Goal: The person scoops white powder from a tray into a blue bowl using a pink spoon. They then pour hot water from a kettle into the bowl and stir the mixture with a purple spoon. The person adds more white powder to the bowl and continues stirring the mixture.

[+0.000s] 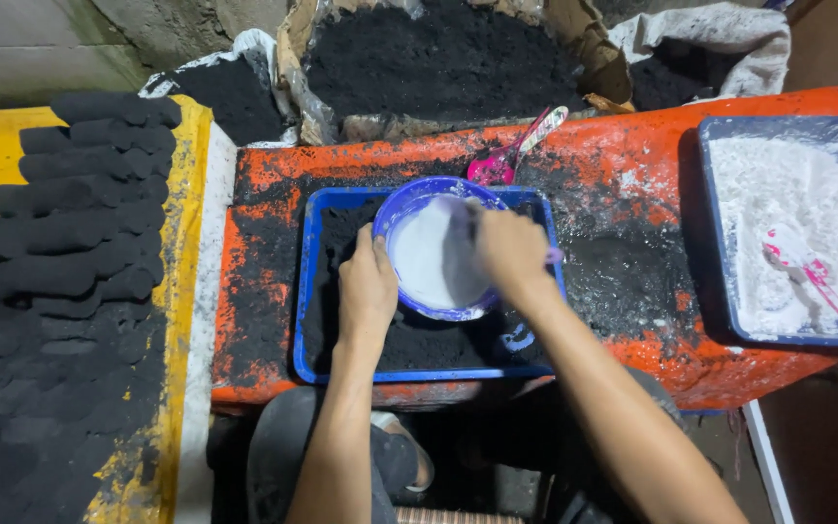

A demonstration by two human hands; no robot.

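Head view, left hand: the left hand [368, 291] rests on the near-left rim of the blue bowl [435, 248], thumb on the edge, fingers closed around the bowl wall and steadying it.
Head view, right hand: the right hand [511, 250] is over the bowl's right side, fingers together around a small handle; only a pinkish tip shows beside the hand, so the tool's kind cannot be told.
Bowl position: it sits tilted inside the blue tray [314, 291], on top of the black powder [419, 342] that fills the tray.
Bowl contents: a white, smooth mass, seemingly wet; whether fully blended cannot be told.
Progress, done: judged from the layout, black powder is already in the tray and white material is already in the bowl.
Progress, left: the white mass and the black powder are still separate; none of it shows on the tray's powder.
Counter: the orange counter [632, 155] carries both trays and is smeared with black dust.
Count, trays: two, the second tray [715, 233] at right holding white powder [788, 213].
Count, scoops: two pink ones in view, one scoop [511, 155] behind the bowl, one in the white powder [831, 296].
Count, sacks: three open sacks [438, 58] of black material behind the counter.
Count, briquettes: many black rolls [80, 223] in rows on the yellow surface at left; too many to count exactly.
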